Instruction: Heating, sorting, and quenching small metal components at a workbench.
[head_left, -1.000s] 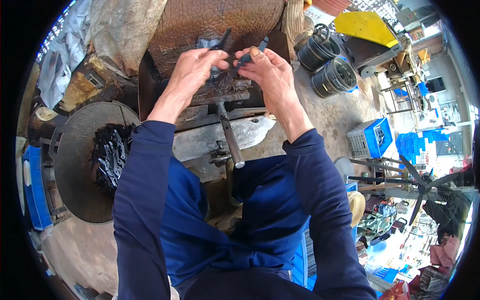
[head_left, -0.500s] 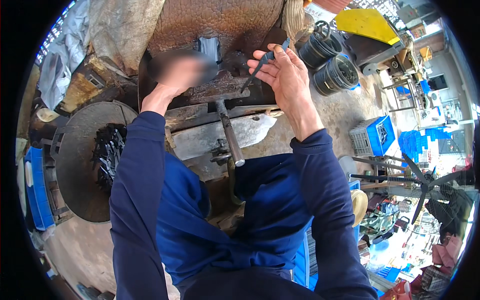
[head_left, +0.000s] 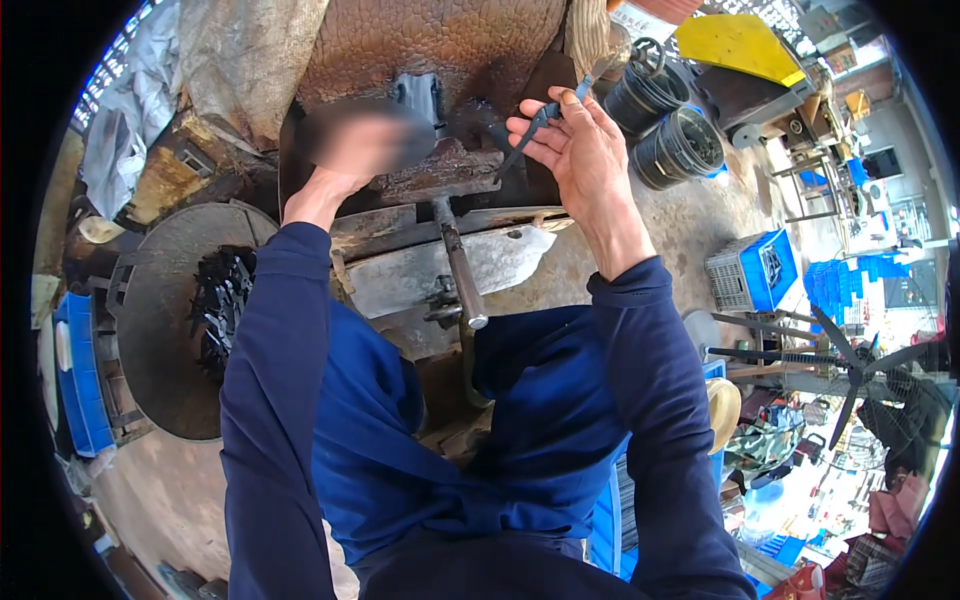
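Note:
My right hand pinches a thin dark metal piece, blade-like and narrow, between thumb and fingers; its lower tip slants down toward a dark, worn rest bar. The other fingers are half open beneath it. My left hand lies over the left part of that bar, its fingers smeared by a blur, so what it holds does not show. Between and beyond the hands, a wet, shiny grey strip shows in a gap of the rough brown sheet. A metal rod runs from the bar toward my knees.
To the left stands a round grey-brown stand bearing a heap of dark metal pieces. Two black buckets are at the far right, with a blue and grey crate nearer. A black-bladed fan stands at right.
My right hand has shifted slightly to the right with the metal piece still in it. The left hand stays in place. The whole view has turned a little.

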